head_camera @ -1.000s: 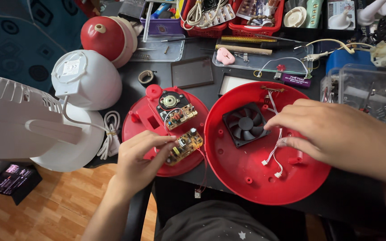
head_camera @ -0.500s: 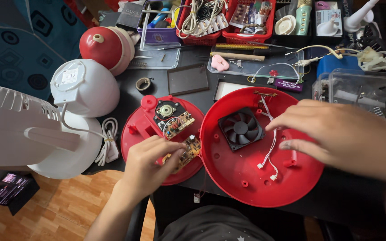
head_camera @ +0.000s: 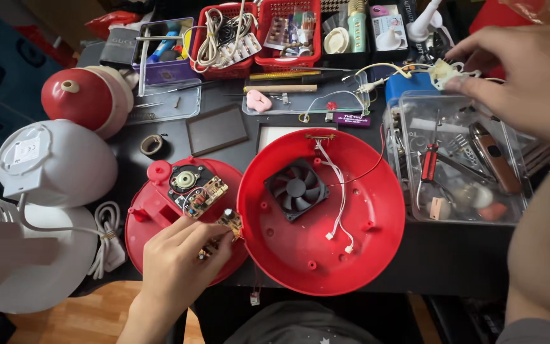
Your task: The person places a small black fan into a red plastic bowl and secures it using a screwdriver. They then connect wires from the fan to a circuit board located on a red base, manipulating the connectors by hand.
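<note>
My left hand (head_camera: 176,264) pinches a small circuit board (head_camera: 227,224) at the seam between two red shells. The smaller red base (head_camera: 154,210) on the left carries another circuit board (head_camera: 200,194) and a round part. The larger red bowl-shaped shell (head_camera: 377,216) holds a black fan (head_camera: 295,188) with white wires (head_camera: 337,191) trailing across it. My right hand (head_camera: 529,76) is raised at the upper right, fingers closed on a small pale connector piece (head_camera: 444,70) with wires, above a clear plastic box (head_camera: 402,127) of tools.
White domed housings (head_camera: 55,162) and a white fan body (head_camera: 27,255) stand at the left, with a red-and-white dome (head_camera: 84,99) behind. Red baskets (head_camera: 288,38) of parts line the back. The clear box holds red-handled pliers (head_camera: 429,167). Wood floor (head_camera: 84,318) shows below.
My right hand left the large red shell and rose to the upper right, over the clear box. My left hand stayed on the small circuit board.
</note>
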